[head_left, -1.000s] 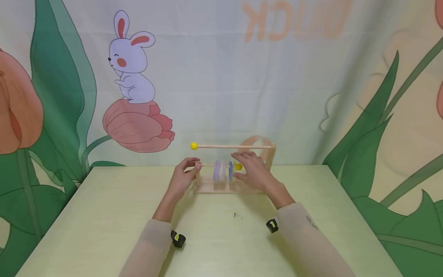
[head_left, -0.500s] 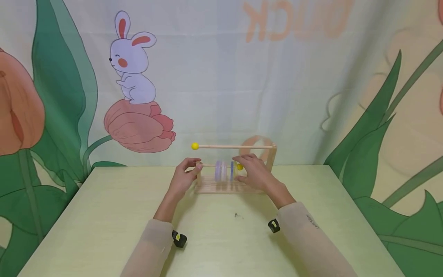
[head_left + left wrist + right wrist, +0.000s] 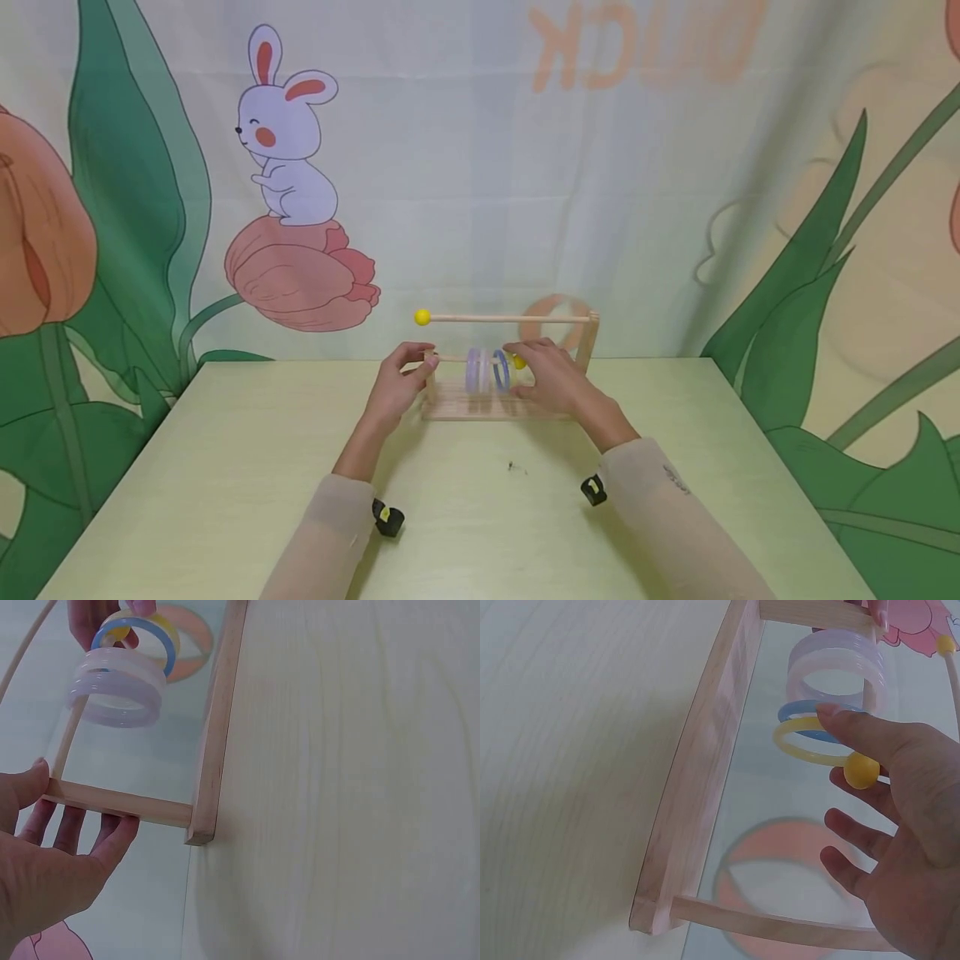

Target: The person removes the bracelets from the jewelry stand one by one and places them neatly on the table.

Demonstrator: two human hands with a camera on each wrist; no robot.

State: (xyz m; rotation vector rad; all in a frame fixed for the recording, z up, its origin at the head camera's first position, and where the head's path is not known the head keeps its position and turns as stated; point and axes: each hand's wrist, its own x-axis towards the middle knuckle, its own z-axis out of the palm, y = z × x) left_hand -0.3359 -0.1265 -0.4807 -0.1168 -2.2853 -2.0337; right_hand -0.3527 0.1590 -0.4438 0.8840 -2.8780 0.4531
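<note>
My left hand point(image 3: 52, 877) grips the short upright of a wooden bangle stand point(image 3: 120, 802), with the thumb on one side and fingers curled on the other. At the stand's other end, my right hand point(image 3: 915, 802) holds a thin yellow bangle point(image 3: 802, 754), its thumb reaching to a blue bangle point(image 3: 791, 712) beside it. The blue bangle hangs tilted on the lower rod point(image 3: 71, 739). Two wider bangles, one pale pink point(image 3: 810, 667) and one lilac point(image 3: 112, 716), hang together nearer my left hand. A yellow ball point(image 3: 861, 771) caps that rod's end by my right fingers.
An upper rod point(image 3: 510, 318) with a yellow ball end point(image 3: 422, 317) runs above the hands from a taller post point(image 3: 588, 342). The stand's base lies on a pale wooden table point(image 3: 247, 467), near a printed curtain point(image 3: 465, 167). A small dark speck point(image 3: 512, 467) lies in front.
The blue bangle, seen edge-on before, is now turned at an angle toward the camera. The right fingers have shifted slightly around the bangles; the left hand keeps its hold on the stand.
</note>
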